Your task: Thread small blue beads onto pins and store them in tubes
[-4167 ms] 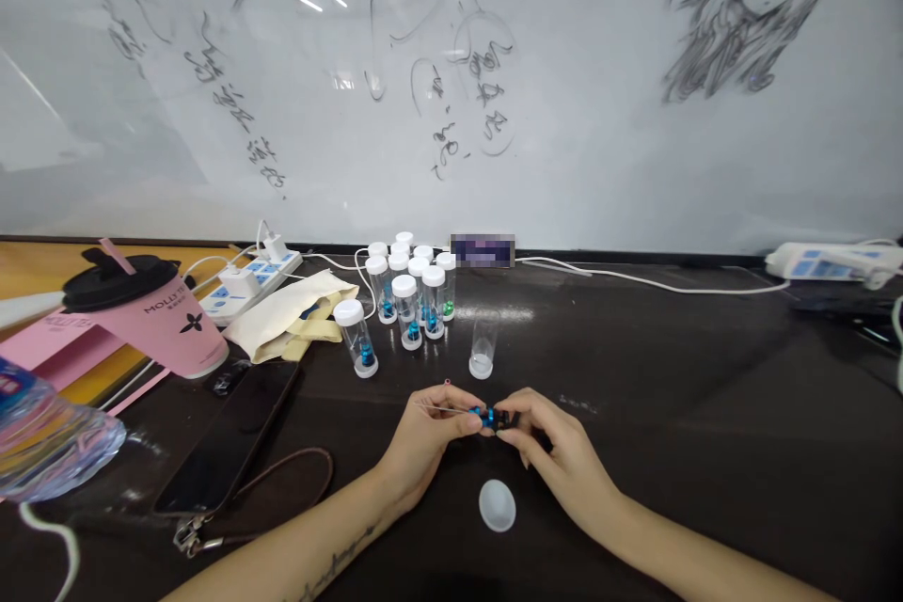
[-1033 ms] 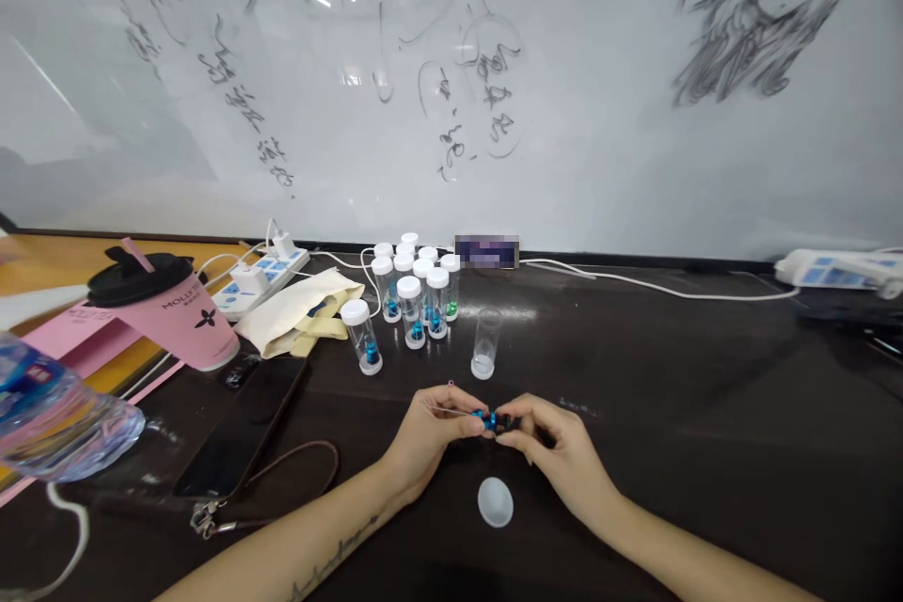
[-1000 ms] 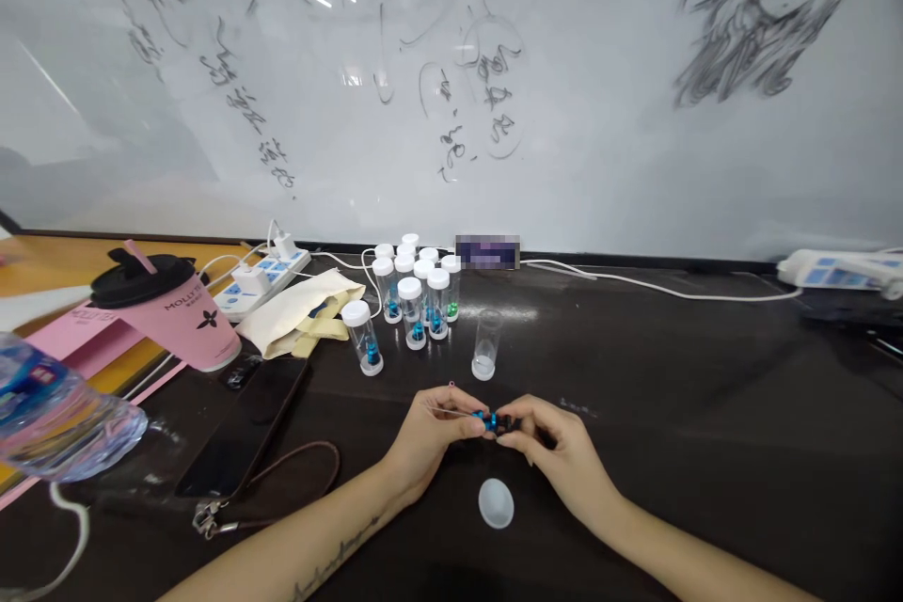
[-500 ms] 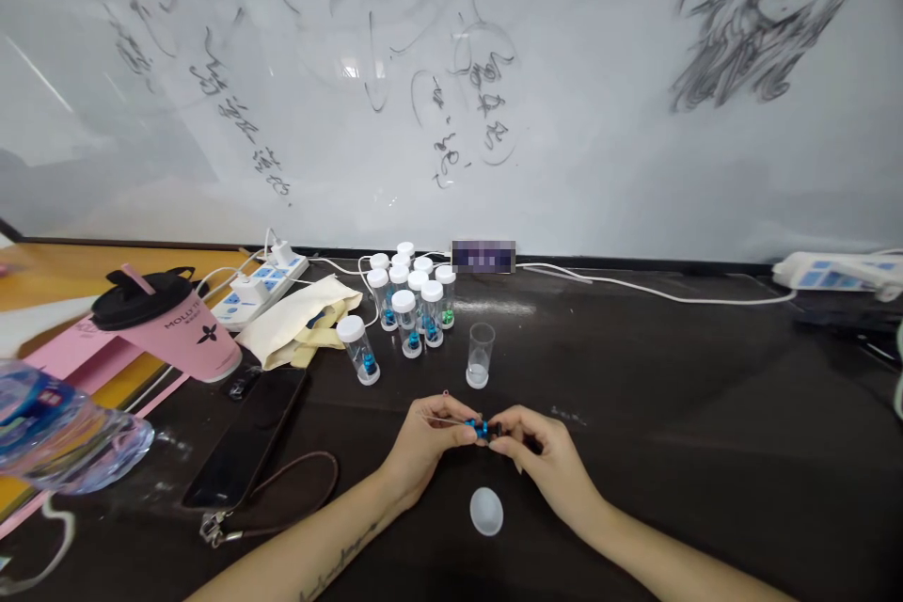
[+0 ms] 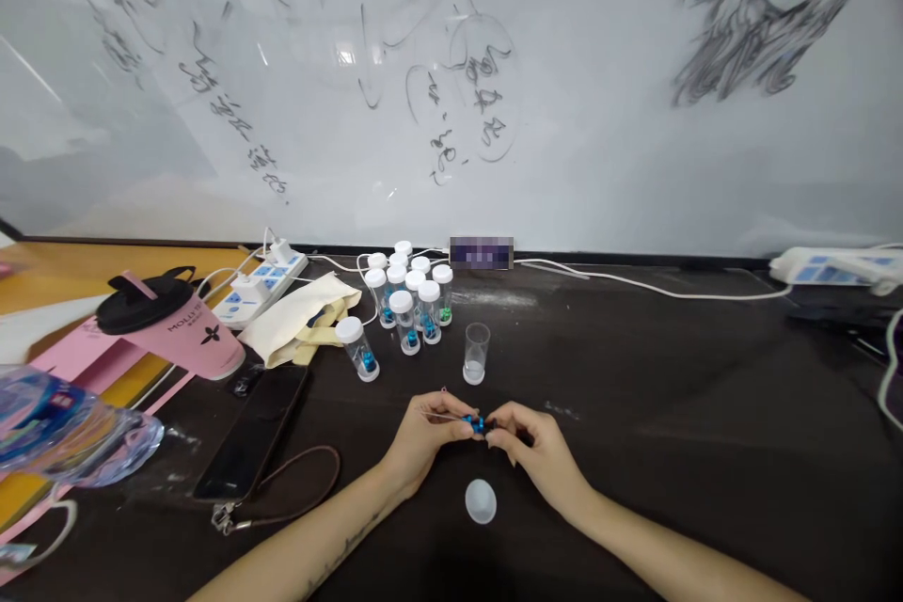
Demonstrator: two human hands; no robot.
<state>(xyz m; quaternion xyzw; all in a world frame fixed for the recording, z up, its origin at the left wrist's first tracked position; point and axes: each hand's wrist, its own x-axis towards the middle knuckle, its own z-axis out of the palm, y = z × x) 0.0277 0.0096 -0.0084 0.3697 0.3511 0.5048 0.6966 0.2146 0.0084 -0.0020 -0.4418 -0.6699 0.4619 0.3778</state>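
Note:
My left hand (image 5: 427, 437) and my right hand (image 5: 537, 453) meet over the dark table, fingertips pinched together on a few small blue beads (image 5: 475, 423) and a thin wire that sticks out to the left. An open clear vial (image 5: 476, 353) stands just beyond the hands. Its white cap (image 5: 481, 500) lies on the table right below them. A cluster of capped vials (image 5: 413, 296) holding blue and green beads stands farther back, with one capped vial (image 5: 356, 348) apart at its left.
A black phone (image 5: 252, 430) with a wrist strap lies at the left. Behind it are a cream cloth pouch (image 5: 300, 324), a pink cup (image 5: 173, 327) with black lid, a power strip (image 5: 258, 280) and a plastic bottle (image 5: 67, 428). A second power strip (image 5: 836, 265) sits far right.
The hands stay pinched on the beads and wire, the bead group looking shorter than before. The view has shifted slightly, so everything sits a little lower and left.

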